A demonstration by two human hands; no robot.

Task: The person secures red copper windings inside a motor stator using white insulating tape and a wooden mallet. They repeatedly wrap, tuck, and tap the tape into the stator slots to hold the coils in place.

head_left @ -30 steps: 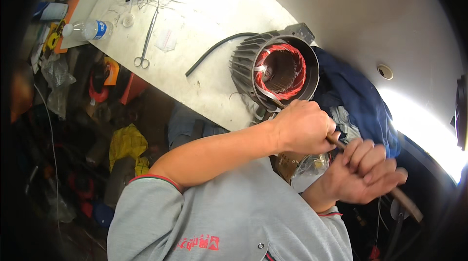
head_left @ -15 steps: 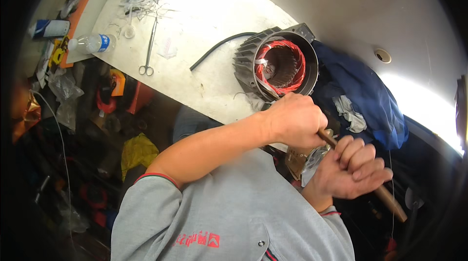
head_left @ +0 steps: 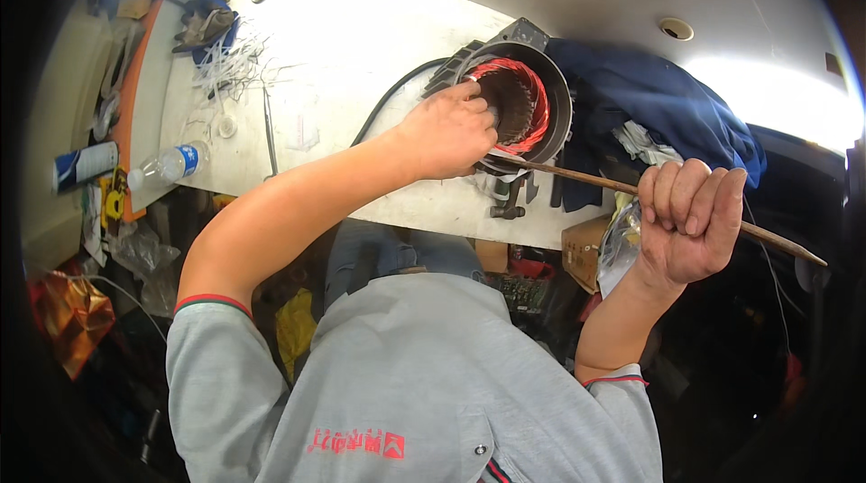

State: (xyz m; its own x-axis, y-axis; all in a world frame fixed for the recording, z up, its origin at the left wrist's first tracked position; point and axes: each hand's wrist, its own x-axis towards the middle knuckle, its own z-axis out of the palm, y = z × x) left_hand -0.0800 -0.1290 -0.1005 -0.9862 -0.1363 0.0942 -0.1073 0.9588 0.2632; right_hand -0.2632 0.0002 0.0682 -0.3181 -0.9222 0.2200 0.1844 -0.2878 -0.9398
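A finned metal motor housing [head_left: 561, 100] lies on the pale bench [head_left: 406, 212], with a ring of red windings [head_left: 539, 91] inside. My left hand [head_left: 446, 129] rests at the housing's near left edge, fingers curled against the windings and closed on something I cannot make out. My right hand [head_left: 687, 211], at right, grips a long wooden stick [head_left: 586, 176], whose far end reaches the lower rim of the housing beside my left hand. A hammer-like tool [head_left: 507, 210] lies just below the housing.
White strips [head_left: 225, 68], long scissors [head_left: 268, 122] and a plastic bottle [head_left: 171, 165] are on the bench's left part. A black hose [head_left: 368, 122] curves beside the housing. Dark blue cloth [head_left: 667, 104] lies to the right, above a cardboard box [head_left: 582, 253].
My left hand has moved up and left from the stick to the windings. My right hand has risen, still gripping the stick, which now lies flatter. The view has shifted.
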